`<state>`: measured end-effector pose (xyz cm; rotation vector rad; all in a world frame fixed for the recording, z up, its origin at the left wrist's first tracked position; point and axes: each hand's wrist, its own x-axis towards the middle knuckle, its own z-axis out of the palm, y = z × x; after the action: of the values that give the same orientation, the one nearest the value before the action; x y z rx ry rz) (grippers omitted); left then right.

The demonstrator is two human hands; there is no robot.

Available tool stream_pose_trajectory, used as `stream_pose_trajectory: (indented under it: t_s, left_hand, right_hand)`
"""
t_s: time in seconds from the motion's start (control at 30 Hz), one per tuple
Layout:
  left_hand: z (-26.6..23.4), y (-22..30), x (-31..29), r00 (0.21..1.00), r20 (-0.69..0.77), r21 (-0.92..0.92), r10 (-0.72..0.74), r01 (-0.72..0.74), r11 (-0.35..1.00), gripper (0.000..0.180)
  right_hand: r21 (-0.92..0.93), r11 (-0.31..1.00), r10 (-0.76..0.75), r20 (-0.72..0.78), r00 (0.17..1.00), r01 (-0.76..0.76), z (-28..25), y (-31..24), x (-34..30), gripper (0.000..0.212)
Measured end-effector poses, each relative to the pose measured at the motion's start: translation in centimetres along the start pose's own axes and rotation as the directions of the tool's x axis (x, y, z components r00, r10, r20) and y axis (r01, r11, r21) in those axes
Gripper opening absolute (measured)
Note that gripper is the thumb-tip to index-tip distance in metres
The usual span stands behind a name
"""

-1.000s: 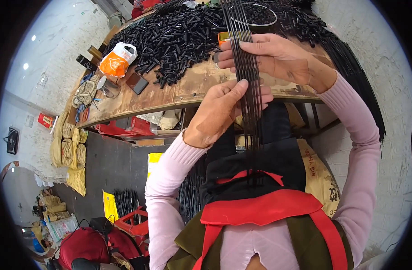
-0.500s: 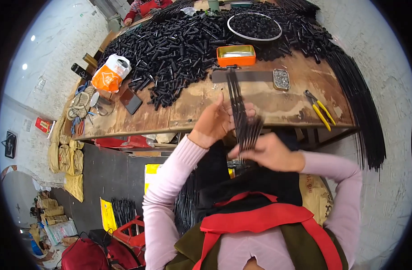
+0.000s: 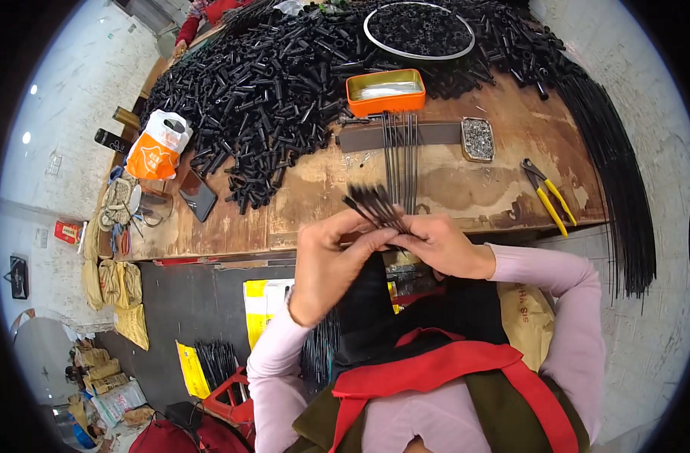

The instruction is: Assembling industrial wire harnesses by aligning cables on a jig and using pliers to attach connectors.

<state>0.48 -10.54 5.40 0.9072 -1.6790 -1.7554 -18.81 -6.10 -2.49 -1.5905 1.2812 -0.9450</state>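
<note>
My left hand point(image 3: 326, 253) and my right hand point(image 3: 447, 245) meet in front of the table's near edge, thumbs and fingers closed together. Between them is a bunch of thin black rods point(image 3: 371, 204), its dark ends fanned up and leftward. Farther off, several long dark rods point(image 3: 401, 162) run side by side across a flat grey strip point(image 3: 439, 134) on the table. Their near ends disappear behind my fingers, so I cannot tell whether I grip these too.
Heaped black plastic tubes point(image 3: 269, 90) cover the back of the table point(image 3: 299, 211), around a white hoop point(image 3: 371, 38). Nearby are an orange tin point(image 3: 386, 106), a box of small metal pieces point(image 3: 477, 140), yellow-handled pliers point(image 3: 550, 198) and a phone point(image 3: 199, 195). Long black rods point(image 3: 613, 174) hang over the right edge.
Both hands have come together, the left moving down and toward me. The rods, blurred and upright before, now show a fanned bunch tilted left and a separate spread row over the table.
</note>
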Motion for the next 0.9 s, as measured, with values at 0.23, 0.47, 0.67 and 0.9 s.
stream_pose_trajectory:
  t_s: [0.23, 0.47, 0.67, 0.9]
  left_hand:
    - [2.5, 0.3, -0.9, 0.952, -0.133, -0.034, 0.277, -0.284, 0.958, 0.028]
    - [2.4, 1.2, -1.0, 0.945, -0.124, -0.007, 0.303, -0.306, 0.952, 0.030]
    - [2.1, 0.5, -1.3, 0.938, -0.123, -0.054, 0.324, -0.333, 0.942, 0.027]
    - [2.9, 0.5, -0.8, 0.922, -0.048, -0.227, 0.385, -0.385, 0.895, 0.029]
  right_hand:
    - [-0.032, 0.951, -0.308, -0.067, 0.949, 0.306, 1.5, 3.9, -0.5, 0.020]
    - [-0.089, 0.938, -0.336, 0.003, 0.942, 0.335, 0.4, 3.8, -0.4, 0.025]
    - [-0.008, 0.939, -0.343, -0.083, 0.936, 0.343, -2.8, 0.9, -0.4, 0.015]
    - [-0.708, 0.665, -0.223, 0.117, 0.968, 0.239, -10.5, 4.2, 10.7, 0.021]
